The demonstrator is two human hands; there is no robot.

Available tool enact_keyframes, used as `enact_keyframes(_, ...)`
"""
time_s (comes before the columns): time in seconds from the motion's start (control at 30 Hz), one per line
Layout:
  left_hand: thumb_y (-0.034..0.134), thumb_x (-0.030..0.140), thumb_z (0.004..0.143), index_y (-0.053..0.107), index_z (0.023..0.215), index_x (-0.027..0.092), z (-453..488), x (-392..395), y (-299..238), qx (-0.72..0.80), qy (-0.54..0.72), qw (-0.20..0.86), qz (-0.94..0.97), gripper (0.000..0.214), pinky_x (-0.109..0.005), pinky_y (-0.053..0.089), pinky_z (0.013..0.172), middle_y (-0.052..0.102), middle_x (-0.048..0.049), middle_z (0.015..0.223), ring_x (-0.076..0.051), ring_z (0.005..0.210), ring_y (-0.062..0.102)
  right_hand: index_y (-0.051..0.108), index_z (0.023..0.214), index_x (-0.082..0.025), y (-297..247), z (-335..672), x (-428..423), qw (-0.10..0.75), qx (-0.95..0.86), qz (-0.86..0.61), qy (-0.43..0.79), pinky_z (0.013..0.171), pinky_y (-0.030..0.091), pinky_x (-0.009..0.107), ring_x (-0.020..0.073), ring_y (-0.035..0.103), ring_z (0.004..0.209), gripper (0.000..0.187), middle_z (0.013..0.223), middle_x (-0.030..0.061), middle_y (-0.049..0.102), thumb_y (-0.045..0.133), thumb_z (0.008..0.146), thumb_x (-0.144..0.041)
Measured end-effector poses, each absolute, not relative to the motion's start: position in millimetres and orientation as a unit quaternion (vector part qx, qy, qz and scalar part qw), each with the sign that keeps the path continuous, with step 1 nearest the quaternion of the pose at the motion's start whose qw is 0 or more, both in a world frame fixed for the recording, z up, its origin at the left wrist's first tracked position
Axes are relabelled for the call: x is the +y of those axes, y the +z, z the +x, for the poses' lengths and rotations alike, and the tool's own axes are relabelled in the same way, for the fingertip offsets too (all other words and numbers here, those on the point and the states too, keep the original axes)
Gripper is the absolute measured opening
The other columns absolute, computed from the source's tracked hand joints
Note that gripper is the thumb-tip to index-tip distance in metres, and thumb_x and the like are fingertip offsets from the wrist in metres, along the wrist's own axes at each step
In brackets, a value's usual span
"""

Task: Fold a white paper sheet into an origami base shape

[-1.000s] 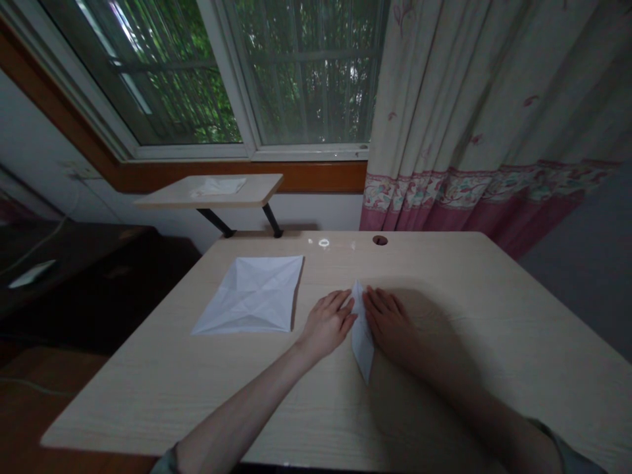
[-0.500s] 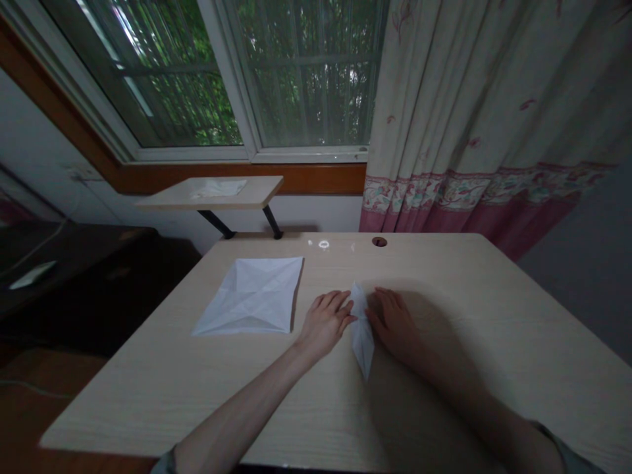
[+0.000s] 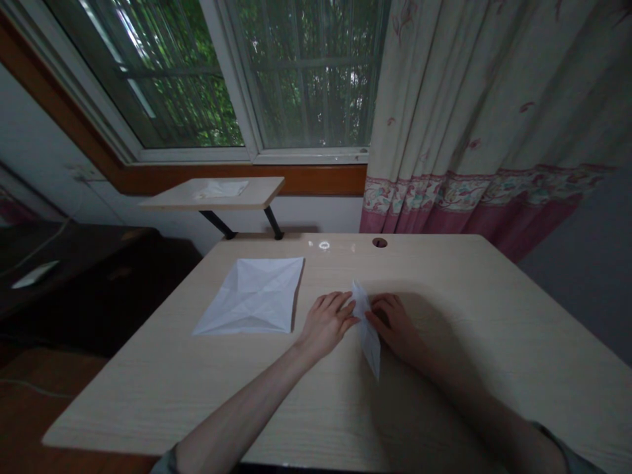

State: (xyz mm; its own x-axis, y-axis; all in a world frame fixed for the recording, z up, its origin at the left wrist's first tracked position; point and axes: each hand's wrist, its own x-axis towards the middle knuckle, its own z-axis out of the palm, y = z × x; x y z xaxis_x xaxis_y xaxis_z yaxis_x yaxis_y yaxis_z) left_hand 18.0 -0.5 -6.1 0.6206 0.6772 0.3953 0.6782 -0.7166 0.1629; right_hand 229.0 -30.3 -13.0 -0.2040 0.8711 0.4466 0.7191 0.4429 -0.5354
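Observation:
A narrow, folded piece of white paper [image 3: 370,345], pointed at both ends, is between my two hands over the table. Its near end slants to the right. My left hand [image 3: 322,326] grips its left edge near the middle, thumb and fingers bent against it. From the other side, my right hand [image 3: 401,334] pinches the right edge with curled fingers. Some of the right fingers are in shadow. Left of my hands lies a creased, roughly square sheet of white paper [image 3: 257,293], flat on the wood.
The pale wooden table [image 3: 444,263] has a round cable hole [image 3: 380,243] near its back edge. A small raised shelf [image 3: 261,191] at the back left bears crumpled white paper [image 3: 224,189]. Behind are a window and a floral curtain [image 3: 409,131].
The folded paper has turned slightly, its near end swinging to the right. My right fingers have curled in closer on its edge. My left hand has barely moved.

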Motion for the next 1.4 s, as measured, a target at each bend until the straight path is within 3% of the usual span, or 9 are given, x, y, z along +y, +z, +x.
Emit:
enact_keyframes(0.17, 0.050, 0.033, 0.101, 0.058, 0.132, 0.020, 17, -1, -6, -0.362, -0.250, -0.011, -0.898, 0.035, -0.044, 0.045, 0.105, 0.059, -0.0088, 0.140, -0.026, 0.127, 0.054, 0.062, 0.092, -0.021, -16, 232, -33, 0.425, -0.727, -0.523, 0.135, 0.081, 0.056, 0.035, 0.0220, 0.067, 0.087, 0.022, 0.092, 0.0071, 0.069, 0.047, 0.100, -0.035)
enact_keyframes(0.3, 0.047, 0.024, 0.100, 0.052, 0.139, 0.019, 15, -1, -7, -0.334, -0.281, -0.008, -0.900, 0.039, -0.044, 0.045, 0.107, 0.055, -0.0102, 0.144, -0.025, 0.130, 0.052, 0.064, 0.097, -0.021, -19, 234, -33, 0.453, -0.725, -0.517, 0.051, 0.080, 0.058, 0.035, 0.0230, 0.070, 0.087, 0.024, 0.094, 0.0087, 0.073, 0.045, 0.101, -0.036)
enact_keyframes(0.5, 0.045, 0.019, 0.098, 0.041, 0.146, 0.020, 14, -3, -5, -0.299, -0.310, -0.005, -0.902, 0.048, -0.047, 0.046, 0.107, 0.054, -0.0118, 0.145, -0.027, 0.133, 0.050, 0.069, 0.105, -0.022, -12, 239, -35, 0.421, -0.768, -0.481, -0.051, 0.084, 0.058, 0.040, 0.0232, 0.070, 0.090, 0.031, 0.097, 0.0073, 0.076, 0.040, 0.104, -0.034)
enact_keyframes(0.77, 0.041, 0.014, 0.097, 0.034, 0.151, 0.019, 14, -4, -2, -0.268, -0.345, 0.011, -0.900, 0.054, -0.048, 0.047, 0.106, 0.054, -0.0136, 0.143, -0.026, 0.135, 0.049, 0.068, 0.118, -0.024, -12, 250, -38, 0.399, -0.757, -0.507, -0.103, 0.087, 0.056, 0.042, 0.0243, 0.069, 0.095, 0.026, 0.103, 0.0076, 0.075, 0.049, 0.100, -0.029)
enact_keyframes(1.07, 0.042, 0.015, 0.097, 0.045, 0.144, 0.017, 12, -5, -3, -0.277, -0.350, 0.023, -0.894, 0.047, -0.046, 0.049, 0.103, 0.060, -0.0124, 0.136, -0.026, 0.130, 0.053, 0.062, 0.129, -0.023, -12, 254, -36, 0.340, -0.801, -0.474, -0.132, 0.093, 0.054, 0.043, 0.0248, 0.066, 0.106, 0.033, 0.116, 0.0094, 0.073, 0.048, 0.099, -0.018)
enact_keyframes(1.27, 0.045, 0.015, 0.095, 0.062, 0.125, 0.020, 10, -3, -4, -0.327, -0.336, 0.011, -0.883, 0.035, -0.045, 0.051, 0.102, 0.066, -0.0086, 0.129, -0.025, 0.120, 0.059, 0.070, 0.111, -0.021, -21, 251, -28, 0.271, -0.820, -0.490, -0.119, 0.096, 0.053, 0.045, 0.0248, 0.067, 0.108, 0.028, 0.115, 0.0099, 0.073, 0.045, 0.100, -0.019)
enact_keyframes(1.4, 0.047, 0.013, 0.093, 0.064, 0.118, 0.019, 10, -2, -6, -0.336, -0.331, -0.002, -0.882, 0.031, -0.043, 0.054, 0.096, 0.069, -0.0087, 0.123, -0.024, 0.112, 0.063, 0.068, 0.115, -0.019, -26, 247, -27, 0.260, -0.831, -0.481, -0.100, 0.092, 0.055, 0.043, 0.0243, 0.070, 0.101, 0.028, 0.111, 0.0103, 0.075, 0.045, 0.099, -0.020)
